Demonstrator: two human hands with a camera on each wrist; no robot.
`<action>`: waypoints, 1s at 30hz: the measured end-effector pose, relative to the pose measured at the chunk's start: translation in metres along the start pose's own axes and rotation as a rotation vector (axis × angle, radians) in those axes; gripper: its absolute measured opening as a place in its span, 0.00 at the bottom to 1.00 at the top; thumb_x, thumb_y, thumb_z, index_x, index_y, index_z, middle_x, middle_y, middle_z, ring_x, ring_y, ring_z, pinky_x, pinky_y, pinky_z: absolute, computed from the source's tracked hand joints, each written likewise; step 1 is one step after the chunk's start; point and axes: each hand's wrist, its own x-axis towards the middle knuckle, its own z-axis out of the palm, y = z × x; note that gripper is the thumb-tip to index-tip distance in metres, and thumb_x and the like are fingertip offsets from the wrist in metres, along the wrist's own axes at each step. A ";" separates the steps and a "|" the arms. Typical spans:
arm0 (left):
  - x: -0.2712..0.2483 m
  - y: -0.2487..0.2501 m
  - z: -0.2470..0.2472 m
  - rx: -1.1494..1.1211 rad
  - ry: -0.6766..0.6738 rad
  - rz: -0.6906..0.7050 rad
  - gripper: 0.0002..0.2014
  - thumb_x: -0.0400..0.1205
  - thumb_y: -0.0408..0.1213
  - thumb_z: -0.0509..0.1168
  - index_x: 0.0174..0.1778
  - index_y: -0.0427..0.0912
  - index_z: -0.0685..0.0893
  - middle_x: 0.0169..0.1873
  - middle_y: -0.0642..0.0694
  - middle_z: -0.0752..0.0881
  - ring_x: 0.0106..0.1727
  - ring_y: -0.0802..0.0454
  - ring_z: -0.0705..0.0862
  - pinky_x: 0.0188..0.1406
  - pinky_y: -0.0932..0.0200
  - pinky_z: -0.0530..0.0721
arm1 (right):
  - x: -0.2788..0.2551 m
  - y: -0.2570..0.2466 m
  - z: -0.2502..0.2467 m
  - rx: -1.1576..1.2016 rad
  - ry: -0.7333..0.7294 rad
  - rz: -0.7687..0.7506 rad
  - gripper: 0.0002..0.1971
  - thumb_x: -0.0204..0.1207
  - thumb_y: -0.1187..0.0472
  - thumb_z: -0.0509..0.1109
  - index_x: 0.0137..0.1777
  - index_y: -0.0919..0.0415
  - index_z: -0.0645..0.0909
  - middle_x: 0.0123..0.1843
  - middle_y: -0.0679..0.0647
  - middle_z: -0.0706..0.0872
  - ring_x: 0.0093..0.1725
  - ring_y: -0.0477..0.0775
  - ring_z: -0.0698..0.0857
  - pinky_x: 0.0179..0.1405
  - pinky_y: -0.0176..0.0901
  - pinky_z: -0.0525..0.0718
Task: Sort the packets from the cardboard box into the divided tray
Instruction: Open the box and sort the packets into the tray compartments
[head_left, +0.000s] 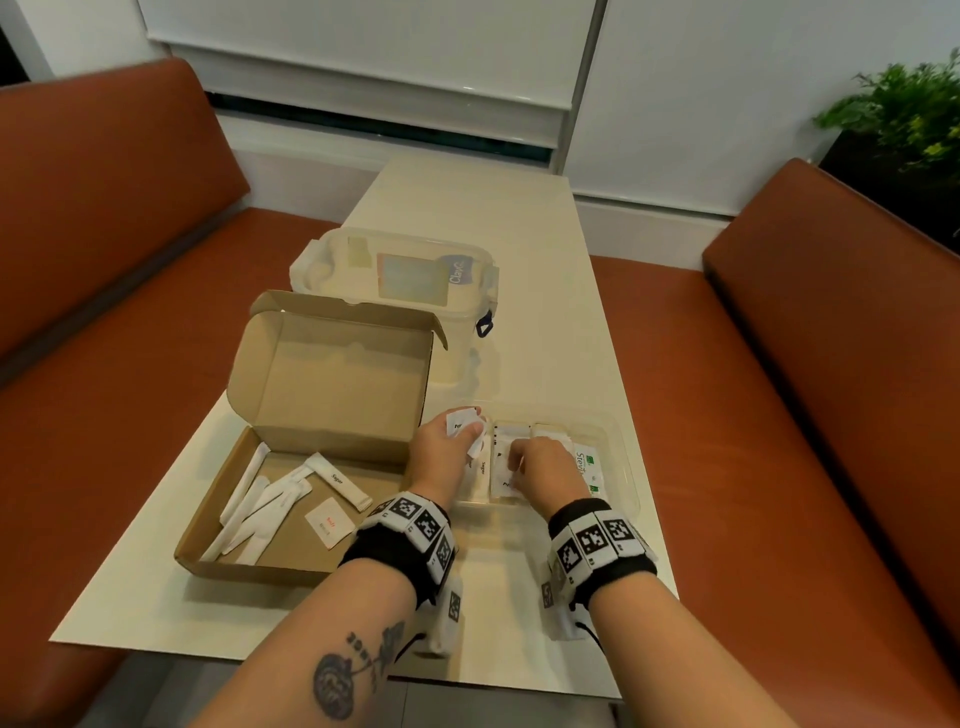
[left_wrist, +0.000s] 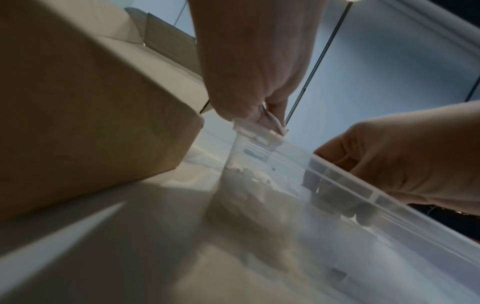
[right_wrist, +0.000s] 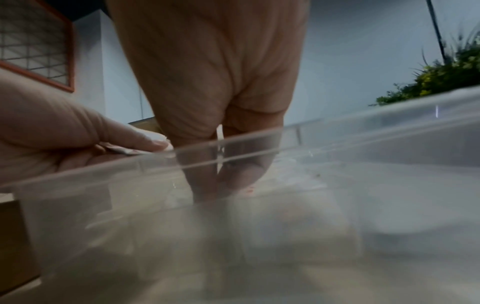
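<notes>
The open cardboard box (head_left: 249, 571) sits left of the clear divided tray (head_left: 626, 457). Inside the box lie several white sugar sticks (head_left: 337, 480) and a square salt packet (head_left: 330, 522). My left hand (head_left: 470, 431) hovers over the tray's left end and grips a small bunch of white packets (head_left: 460, 420), also visible as packets (left_wrist: 270, 121). My right hand (head_left: 514, 467) reaches down into a middle compartment and pinches one thin white packet (right_wrist: 219, 133) between thumb and fingers. Green-printed packets (head_left: 584, 462) fill the right compartment.
A clear lidded plastic container (head_left: 410, 275) stands behind the box. Orange benches (head_left: 805, 415) flank the narrow cream table (head_left: 519, 218) on both sides. A potted plant (head_left: 904, 114) is at the far right. The table's near edge lies just under my wrists.
</notes>
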 end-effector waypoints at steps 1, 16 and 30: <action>0.000 -0.001 0.000 -0.003 -0.001 -0.001 0.09 0.77 0.38 0.71 0.40 0.60 0.87 0.38 0.54 0.90 0.35 0.54 0.86 0.33 0.59 0.83 | 0.000 0.001 0.000 0.004 0.009 -0.002 0.06 0.74 0.70 0.67 0.45 0.62 0.84 0.48 0.58 0.86 0.47 0.56 0.84 0.42 0.37 0.74; 0.002 -0.004 -0.001 -0.031 -0.045 0.001 0.11 0.78 0.34 0.71 0.39 0.60 0.86 0.39 0.55 0.89 0.42 0.53 0.88 0.39 0.59 0.87 | -0.002 0.000 0.007 -0.081 0.057 -0.021 0.05 0.78 0.69 0.58 0.44 0.59 0.71 0.44 0.59 0.77 0.40 0.54 0.73 0.40 0.43 0.72; 0.001 0.006 -0.002 -0.142 -0.140 -0.093 0.08 0.83 0.39 0.64 0.45 0.52 0.89 0.42 0.49 0.89 0.42 0.56 0.87 0.30 0.66 0.83 | 0.002 -0.011 0.002 0.383 0.232 0.060 0.11 0.80 0.54 0.65 0.39 0.60 0.76 0.35 0.53 0.82 0.36 0.53 0.79 0.38 0.45 0.79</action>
